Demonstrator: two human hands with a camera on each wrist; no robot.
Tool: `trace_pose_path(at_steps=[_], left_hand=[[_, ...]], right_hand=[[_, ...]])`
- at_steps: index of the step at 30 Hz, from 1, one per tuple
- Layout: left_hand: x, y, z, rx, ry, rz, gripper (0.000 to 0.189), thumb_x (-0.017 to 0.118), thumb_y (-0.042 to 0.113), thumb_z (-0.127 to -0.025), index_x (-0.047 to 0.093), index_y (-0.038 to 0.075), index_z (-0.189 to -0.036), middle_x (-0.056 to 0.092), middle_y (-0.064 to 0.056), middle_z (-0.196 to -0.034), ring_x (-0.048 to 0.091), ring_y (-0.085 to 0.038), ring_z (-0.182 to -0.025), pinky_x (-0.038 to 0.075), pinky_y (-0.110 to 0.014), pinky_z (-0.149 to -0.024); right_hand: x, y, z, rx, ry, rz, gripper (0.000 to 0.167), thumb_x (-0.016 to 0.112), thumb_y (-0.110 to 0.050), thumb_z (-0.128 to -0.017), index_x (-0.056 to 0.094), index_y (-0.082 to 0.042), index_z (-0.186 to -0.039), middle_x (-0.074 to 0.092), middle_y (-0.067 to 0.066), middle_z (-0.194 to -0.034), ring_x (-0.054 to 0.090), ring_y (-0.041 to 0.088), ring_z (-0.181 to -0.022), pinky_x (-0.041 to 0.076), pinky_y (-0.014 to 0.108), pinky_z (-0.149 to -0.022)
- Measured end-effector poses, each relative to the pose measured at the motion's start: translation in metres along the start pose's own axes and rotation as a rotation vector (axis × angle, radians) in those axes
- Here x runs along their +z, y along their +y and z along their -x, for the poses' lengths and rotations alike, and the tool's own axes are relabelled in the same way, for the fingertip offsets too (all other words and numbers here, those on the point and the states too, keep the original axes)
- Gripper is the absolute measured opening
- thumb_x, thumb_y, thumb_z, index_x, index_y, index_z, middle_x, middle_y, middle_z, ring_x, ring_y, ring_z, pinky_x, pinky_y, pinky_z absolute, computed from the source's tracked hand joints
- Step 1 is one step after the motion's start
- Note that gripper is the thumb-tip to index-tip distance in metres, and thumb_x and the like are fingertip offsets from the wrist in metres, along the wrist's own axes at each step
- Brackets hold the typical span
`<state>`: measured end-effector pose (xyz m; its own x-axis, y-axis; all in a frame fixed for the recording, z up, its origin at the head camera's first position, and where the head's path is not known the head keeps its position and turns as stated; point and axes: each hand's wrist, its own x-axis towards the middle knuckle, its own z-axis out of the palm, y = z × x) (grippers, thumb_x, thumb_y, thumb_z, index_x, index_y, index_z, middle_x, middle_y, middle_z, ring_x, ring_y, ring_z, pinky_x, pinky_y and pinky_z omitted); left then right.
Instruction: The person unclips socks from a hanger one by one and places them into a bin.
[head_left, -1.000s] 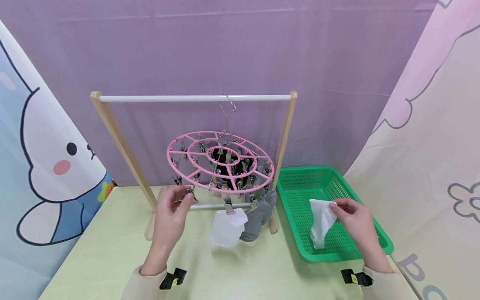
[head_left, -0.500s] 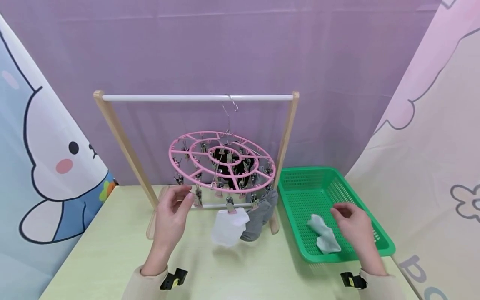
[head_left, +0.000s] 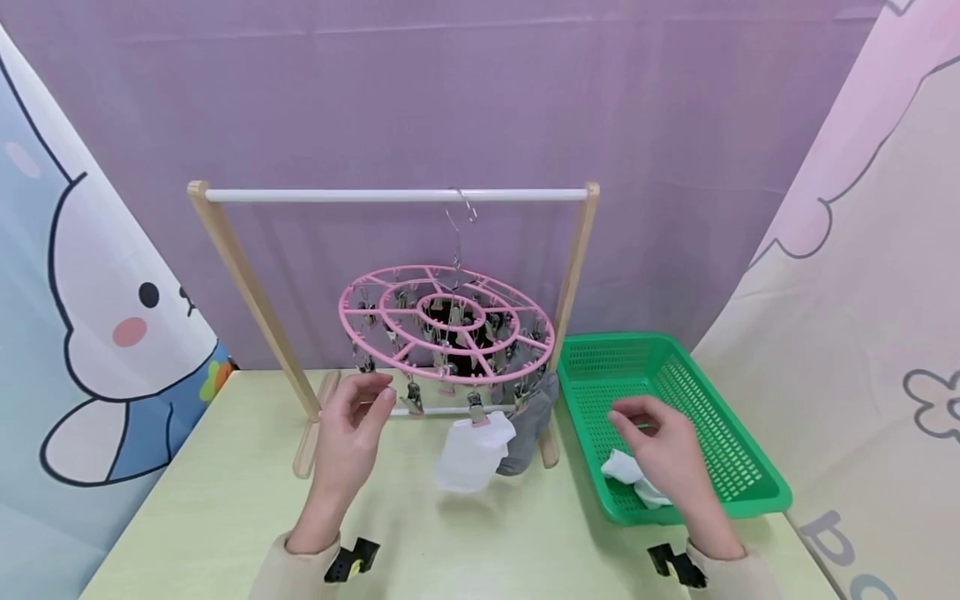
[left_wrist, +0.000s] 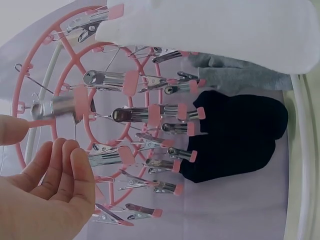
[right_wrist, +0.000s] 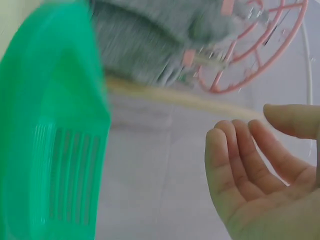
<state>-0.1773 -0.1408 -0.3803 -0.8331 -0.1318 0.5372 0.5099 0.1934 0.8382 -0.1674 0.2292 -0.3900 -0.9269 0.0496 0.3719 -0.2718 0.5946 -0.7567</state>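
Observation:
A round pink clip hanger (head_left: 362, 311) hangs at the centre of the head view, ringed with metal clips. My left hand (head_left: 347, 442) is at its front left edge, fingers bent loosely and apart from the thumb, beside a blurred clip (left_wrist: 55, 107). A white sock (head_left: 474, 457) hangs from a front clip, with a grey sock (head_left: 531, 425) behind it and black socks (left_wrist: 240, 130) further in. Over the green basket (head_left: 772, 500) hovers my right hand (head_left: 667, 450), holding nothing, fingers curved. Below it lies another white sock (head_left: 621, 467), partly hidden by the hand.
The hanger's hook (head_left: 467, 204) sits over the white rail (head_left: 337, 197) of a small rack with wooden posts (head_left: 243, 287). All of it stands on a pale green table (head_left: 420, 550). A purple cloth (head_left: 675, 125) hangs behind, with printed cloths at both sides.
The white sock dropped from my right hand into the basket, and that hand moved left. My left hand let go of a clip. The hanger and its white sock swung slightly right.

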Motion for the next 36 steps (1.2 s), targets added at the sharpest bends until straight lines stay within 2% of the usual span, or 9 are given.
trace_pose_path(at_steps=[4,10,15,20,23,27,30,33,36], left_hand=[[0.001,0.0,0.001,-0.002,-0.015,-0.01,0.019,0.062,-0.001,-0.098,0.062,-0.009,-0.115,0.064,-0.018,-0.104,0.061,-0.007,-0.093,0.05,-0.016,-0.085],[0.003,0.001,0.001,-0.016,-0.039,-0.008,0.019,0.063,-0.002,-0.097,0.062,-0.009,-0.115,0.066,-0.018,-0.104,0.062,-0.008,-0.094,0.05,-0.016,-0.087],[0.006,0.003,0.003,0.007,-0.079,-0.016,0.019,0.063,0.001,-0.098,0.062,-0.007,-0.116,0.067,-0.016,-0.106,0.063,-0.011,-0.097,0.051,-0.017,-0.089],[0.011,0.003,0.009,0.045,-0.123,-0.084,0.02,0.064,0.006,-0.099,0.064,0.0,-0.118,0.069,-0.011,-0.108,0.064,-0.012,-0.097,0.052,-0.019,-0.088],[0.014,0.002,0.015,0.043,-0.145,-0.122,0.021,0.065,0.008,-0.099,0.064,0.002,-0.119,0.069,-0.008,-0.108,0.064,-0.014,-0.097,0.053,-0.021,-0.088],[0.02,-0.001,0.022,0.002,-0.18,-0.161,0.021,0.066,0.011,-0.098,0.066,0.002,-0.117,0.069,-0.004,-0.106,0.065,-0.015,-0.096,0.055,-0.028,-0.087],[0.026,-0.005,0.027,-0.058,-0.224,-0.183,0.021,0.068,0.014,-0.098,0.067,0.003,-0.115,0.07,-0.004,-0.106,0.066,-0.017,-0.096,0.056,-0.031,-0.088],[0.031,-0.01,0.031,-0.11,-0.269,-0.187,0.021,0.068,0.016,-0.098,0.068,0.004,-0.115,0.071,-0.005,-0.108,0.067,-0.019,-0.098,0.056,-0.032,-0.089],[0.036,-0.016,0.034,-0.132,-0.304,-0.181,0.022,0.068,0.017,-0.099,0.069,0.004,-0.116,0.071,-0.007,-0.111,0.068,-0.021,-0.1,0.056,-0.035,-0.091]], right_hand=[[0.012,-0.011,-0.001,0.0,-0.054,-0.108,0.019,0.07,-0.019,-0.098,0.073,-0.007,-0.112,0.071,0.005,-0.103,0.067,0.011,-0.092,0.055,0.021,-0.079],[0.031,-0.023,-0.004,-0.022,-0.109,-0.213,0.018,0.072,-0.014,-0.096,0.072,-0.006,-0.113,0.07,0.006,-0.103,0.068,0.013,-0.094,0.057,0.025,-0.08],[0.045,-0.029,-0.008,-0.068,-0.144,-0.245,0.02,0.074,-0.011,-0.094,0.072,-0.004,-0.113,0.071,0.006,-0.104,0.068,0.017,-0.095,0.057,0.027,-0.082],[0.055,-0.031,-0.011,-0.103,-0.175,-0.261,0.024,0.074,-0.012,-0.094,0.07,-0.002,-0.116,0.071,0.007,-0.107,0.066,0.021,-0.097,0.057,0.028,-0.084],[0.059,-0.031,-0.012,-0.11,-0.185,-0.27,0.024,0.073,-0.012,-0.094,0.07,-0.002,-0.116,0.071,0.007,-0.108,0.066,0.022,-0.098,0.056,0.026,-0.084],[0.064,-0.032,-0.013,-0.11,-0.195,-0.29,0.023,0.073,-0.01,-0.094,0.071,-0.003,-0.115,0.071,0.008,-0.108,0.067,0.022,-0.098,0.057,0.027,-0.085],[0.067,-0.033,-0.013,-0.108,-0.199,-0.302,0.022,0.073,-0.009,-0.094,0.071,-0.003,-0.114,0.071,0.007,-0.107,0.067,0.022,-0.098,0.057,0.029,-0.086],[0.071,-0.034,-0.012,-0.102,-0.204,-0.313,0.021,0.074,-0.008,-0.093,0.071,-0.005,-0.113,0.071,0.006,-0.107,0.067,0.022,-0.098,0.057,0.03,-0.086],[0.075,-0.036,-0.011,-0.096,-0.212,-0.315,0.019,0.073,-0.007,-0.093,0.072,-0.006,-0.113,0.07,0.005,-0.107,0.066,0.022,-0.098,0.057,0.029,-0.086]])
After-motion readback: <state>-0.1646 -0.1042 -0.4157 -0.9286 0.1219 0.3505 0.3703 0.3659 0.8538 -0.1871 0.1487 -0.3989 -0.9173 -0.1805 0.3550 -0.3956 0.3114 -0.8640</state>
